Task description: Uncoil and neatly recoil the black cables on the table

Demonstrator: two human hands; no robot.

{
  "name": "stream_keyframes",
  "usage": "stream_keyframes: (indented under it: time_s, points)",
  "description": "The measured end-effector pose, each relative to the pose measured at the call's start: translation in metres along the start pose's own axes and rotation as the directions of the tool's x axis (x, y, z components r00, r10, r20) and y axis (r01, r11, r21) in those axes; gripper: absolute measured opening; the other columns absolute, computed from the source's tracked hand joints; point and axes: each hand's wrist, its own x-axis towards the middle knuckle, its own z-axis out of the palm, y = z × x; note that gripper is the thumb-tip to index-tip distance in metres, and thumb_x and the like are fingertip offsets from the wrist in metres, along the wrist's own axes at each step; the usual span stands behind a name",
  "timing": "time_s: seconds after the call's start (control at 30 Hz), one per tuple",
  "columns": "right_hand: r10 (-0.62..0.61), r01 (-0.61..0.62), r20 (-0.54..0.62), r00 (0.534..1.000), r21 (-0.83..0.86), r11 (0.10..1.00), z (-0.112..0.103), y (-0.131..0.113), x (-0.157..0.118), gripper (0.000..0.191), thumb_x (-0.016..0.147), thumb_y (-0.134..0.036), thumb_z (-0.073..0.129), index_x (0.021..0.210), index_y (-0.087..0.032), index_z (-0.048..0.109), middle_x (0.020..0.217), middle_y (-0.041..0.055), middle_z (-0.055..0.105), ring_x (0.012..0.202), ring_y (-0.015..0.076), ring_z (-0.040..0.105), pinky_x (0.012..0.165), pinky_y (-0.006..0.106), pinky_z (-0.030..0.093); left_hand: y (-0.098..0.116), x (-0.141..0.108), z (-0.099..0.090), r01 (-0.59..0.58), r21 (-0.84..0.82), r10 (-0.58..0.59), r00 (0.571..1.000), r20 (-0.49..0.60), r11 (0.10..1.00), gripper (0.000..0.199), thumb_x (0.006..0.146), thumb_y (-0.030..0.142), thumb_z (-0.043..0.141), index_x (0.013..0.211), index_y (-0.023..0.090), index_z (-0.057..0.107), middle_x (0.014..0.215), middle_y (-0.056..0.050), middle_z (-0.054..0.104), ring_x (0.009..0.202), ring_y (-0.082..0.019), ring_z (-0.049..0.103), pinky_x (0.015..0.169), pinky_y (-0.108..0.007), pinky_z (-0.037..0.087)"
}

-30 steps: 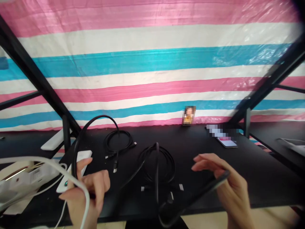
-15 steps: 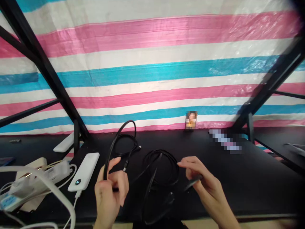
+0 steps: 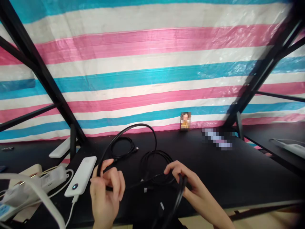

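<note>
My left hand is closed round a black cable, which arches up from the thumb and index finger and comes down toward the middle of the table. In my right hand, curled fingers grip black cable strands that hang toward the front edge, blurred at the bottom. Between the hands, a looser black coil lies on the tabletop. Behind my left hand sits a smaller coiled cable with a metal plug. A pale plug tip shows near the front edge. Which strands join is unclear.
To the left are a white power bank with a cord, and a white power strip with plugs. A thick white tube crosses the lower left. Black frame posts flank the black table. Pixelated items lie at the back right.
The cable arch at my left hand has grown wider and reaches farther right. My right hand has moved left and lower and now grips strands hanging toward me. The view has shifted slightly.
</note>
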Motion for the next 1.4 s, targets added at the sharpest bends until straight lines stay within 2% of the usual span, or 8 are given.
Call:
stream_keyframes:
  time_s: [0.3,0.53,0.77,0.9,1.0,1.1,1.23,1.4]
  points:
    - [-0.203,0.145,-0.372,0.906,-0.177,0.973,-0.02,0.021,0.008,0.016,0.083,-0.017,0.054,0.069,-0.022,0.046,0.07,-0.003,0.05,0.065,0.0129,0.047,0.059,0.024,0.035,-0.01,0.012,-0.016,-0.011,0.232,-0.049,0.966,0.252,0.973,0.03,0.096,0.037,0.037,0.103,0.024,0.063,0.045,0.004,0.048,0.042,-0.009,0.043,0.043,-0.02,0.034]
    - [-0.35,0.18,-0.549,0.759,-0.34,0.923,-0.016,0.017,0.016,0.022,0.075,-0.006,0.055,0.062,-0.021,0.045,0.061,-0.0048,0.037,0.056,0.0105,0.036,0.049,0.022,0.029,-0.024,-0.007,-0.004,0.037,0.503,-0.316,0.817,0.482,0.864,0.066,0.071,0.058,0.066,0.127,0.027,0.051,0.098,-0.006,0.067,0.076,-0.017,0.058,0.061,-0.026,0.044]
    - [-0.4,0.122,-0.661,0.635,-0.425,0.897,-0.009,0.006,0.013,0.019,0.072,-0.007,0.069,0.07,-0.02,0.057,0.06,-0.0053,0.042,0.052,0.0092,0.037,0.044,0.023,0.026,-0.028,-0.028,0.008,0.297,0.574,-0.566,0.735,0.372,0.763,0.052,0.078,0.033,0.065,0.128,0.026,0.052,0.098,-0.006,0.068,0.078,-0.016,0.063,0.07,-0.027,0.051]
    - [-0.449,0.161,-0.606,0.656,-0.468,0.869,-0.01,0.006,0.01,0.015,0.073,-0.01,0.07,0.075,-0.021,0.061,0.062,-0.0028,0.049,0.057,0.0127,0.042,0.05,0.026,0.031,-0.028,-0.02,0.011,0.28,0.643,-0.61,0.7,0.372,0.713,0.029,0.09,0.039,0.048,0.095,0.021,0.07,0.055,-0.001,0.064,0.052,-0.012,0.06,0.047,-0.02,0.042]
    - [-0.491,0.17,-0.591,0.64,-0.514,0.841,-0.011,0.007,0.012,0.024,0.071,-0.02,0.074,0.093,-0.022,0.064,0.084,0.0037,0.058,0.081,0.0205,0.052,0.069,0.033,0.041,-0.02,-0.013,0.014,0.137,0.566,-0.45,0.764,0.462,0.813,0.034,0.088,0.043,0.051,0.075,0.022,0.075,0.048,-0.001,0.064,0.035,-0.01,0.052,0.048,-0.024,0.045]
    - [-0.383,0.184,-0.514,0.768,-0.396,0.9,-0.011,0.005,0.012,0.041,0.072,-0.03,0.074,0.11,-0.024,0.061,0.109,0.0092,0.059,0.103,0.0273,0.053,0.086,0.04,0.043,-0.013,-0.015,0.016,-0.056,0.459,-0.202,0.846,0.493,0.886,0.029,0.082,0.046,0.06,0.069,0.027,0.077,0.04,-0.001,0.06,0.037,-0.015,0.055,0.054,-0.029,0.048]
    - [-0.172,0.164,-0.359,0.917,-0.053,0.985,-0.001,0.0,0.005,0.021,0.079,-0.033,0.069,0.098,-0.024,0.064,0.073,0.0015,0.062,0.063,0.0164,0.058,0.056,0.026,0.046,-0.021,-0.023,0.014,0.025,0.357,-0.115,0.965,0.234,0.934,0.029,0.082,0.04,0.062,0.058,0.027,0.07,0.032,0.004,0.049,0.029,-0.01,0.042,0.038,-0.024,0.037]
    - [0.072,0.027,-0.288,0.955,0.327,0.945,0.007,0.002,-0.003,0.033,0.082,-0.05,0.063,0.072,-0.019,0.064,0.039,-0.0078,0.035,0.03,0.0042,0.024,0.034,0.02,0.017,-0.045,-0.023,0.007,0.229,0.294,-0.266,0.96,0.091,0.928,0.032,0.085,0.041,0.058,0.061,0.02,0.06,0.04,0.005,0.049,0.028,-0.005,0.034,0.033,-0.018,0.024]
